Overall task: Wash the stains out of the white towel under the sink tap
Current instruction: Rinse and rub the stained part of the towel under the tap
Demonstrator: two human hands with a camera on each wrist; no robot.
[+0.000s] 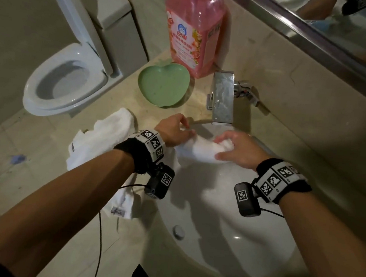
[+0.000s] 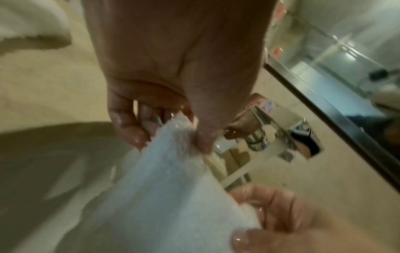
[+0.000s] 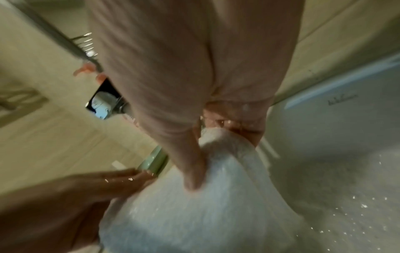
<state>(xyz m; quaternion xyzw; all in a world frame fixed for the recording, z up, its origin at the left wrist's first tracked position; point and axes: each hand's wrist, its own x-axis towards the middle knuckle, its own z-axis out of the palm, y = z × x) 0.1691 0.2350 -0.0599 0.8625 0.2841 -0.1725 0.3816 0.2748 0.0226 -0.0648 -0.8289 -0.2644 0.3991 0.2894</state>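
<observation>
Clearly both hands gripped the white towel over the sink, just below the tap: left hand pinching one end, right hand bunching the other. Its long axis ran left to right between them, its tail draped onto the counter. That dry tail might drag in or drip, I judged.

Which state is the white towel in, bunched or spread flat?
Bunched: both the left hand and right hand grip the white towel gathered between them.
</observation>
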